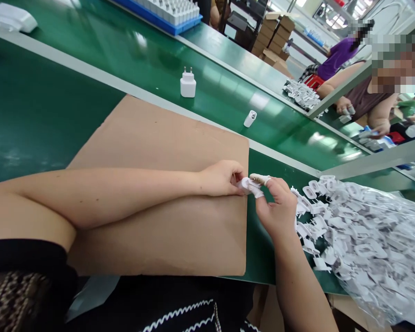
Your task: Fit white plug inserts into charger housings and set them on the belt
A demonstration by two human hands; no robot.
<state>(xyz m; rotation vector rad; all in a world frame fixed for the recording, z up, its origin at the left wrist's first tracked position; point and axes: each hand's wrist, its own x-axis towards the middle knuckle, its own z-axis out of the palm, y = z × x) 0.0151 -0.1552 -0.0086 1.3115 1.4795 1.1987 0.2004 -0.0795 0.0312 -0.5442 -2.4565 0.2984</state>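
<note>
My left hand (225, 179) has its thumb and fingers closed around a small white charger housing (245, 184) over the right edge of the cardboard sheet (159, 230). My right hand (278, 203), with white covers on its thumb and forefinger, pinches the right end of the same housing. The fingers partly hide it, so I cannot tell whether it is one piece or two. Just right of my right hand lies a heap of loose white plug pieces (320, 221), some with pins, spilling from a clear plastic bag (383, 244).
Beyond a pale rail (221, 129), a white two-pin charger (188, 85) stands on a green belt (141, 69), with another white charger piece (250, 119) lying farther right. At the back sits a blue tray (180, 25). Co-workers sit across at the right, behind a metal post (346, 78).
</note>
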